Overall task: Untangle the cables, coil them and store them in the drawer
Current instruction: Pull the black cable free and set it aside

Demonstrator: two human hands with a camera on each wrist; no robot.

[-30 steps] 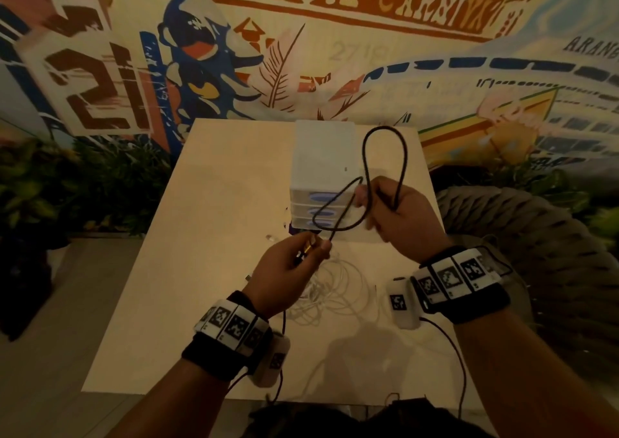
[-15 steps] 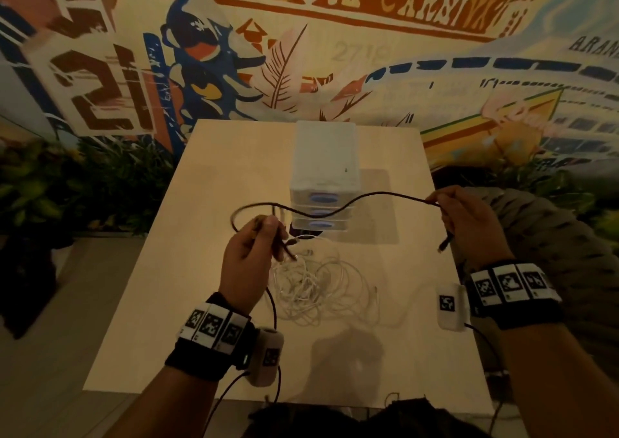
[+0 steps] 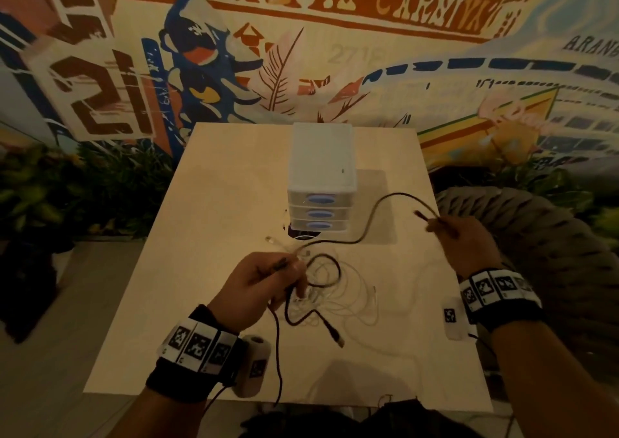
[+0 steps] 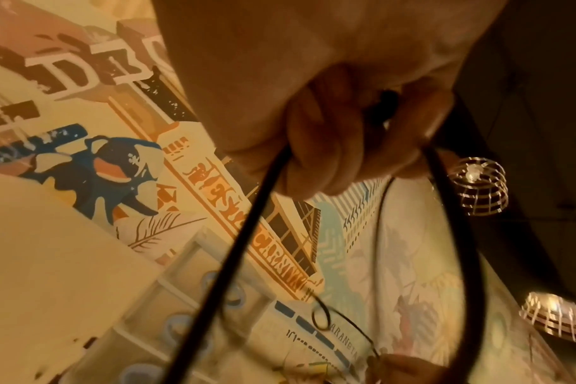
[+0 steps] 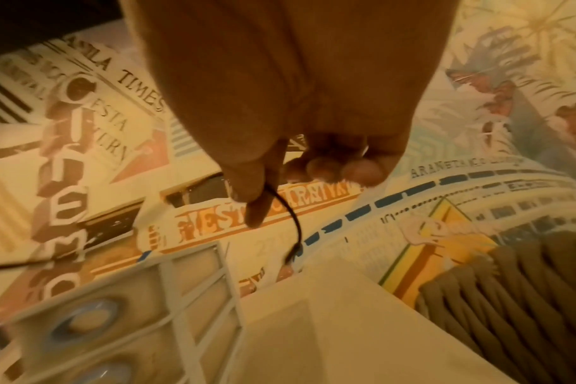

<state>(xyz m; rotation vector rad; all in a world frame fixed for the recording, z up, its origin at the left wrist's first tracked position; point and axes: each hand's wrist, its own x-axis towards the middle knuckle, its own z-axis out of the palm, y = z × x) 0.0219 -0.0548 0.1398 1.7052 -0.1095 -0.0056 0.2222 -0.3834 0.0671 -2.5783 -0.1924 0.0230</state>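
Note:
A black cable (image 3: 368, 224) runs slack in the air between my two hands. My left hand (image 3: 268, 283) grips it over the table's middle; a loop (image 3: 330, 270) hangs from that fist and one plug end (image 3: 337, 338) dangles low. My right hand (image 3: 459, 240) pinches the cable near its other plug (image 3: 420, 215), out by the table's right edge. The left wrist view shows fingers (image 4: 329, 145) curled round the black cable (image 4: 247, 220). In the right wrist view, thumb and forefinger (image 5: 257, 197) pinch the cable (image 5: 293, 220). Tangled white cables (image 3: 348, 307) lie on the table under the left hand. The white three-drawer unit (image 3: 321, 183) stands behind, all drawers shut.
The pale wooden table (image 3: 217, 203) ends against a painted mural wall. A woven grey seat (image 3: 552, 256) sits close to the right edge. Dark plants (image 3: 67, 196) fill the left side. Thin sensor wires trail off the table's near edge (image 3: 278, 370).
The left hand has dropped lower over the white tangle, and the black cable sags where it was stretched. A loop and a plug end now hang from the left fist.

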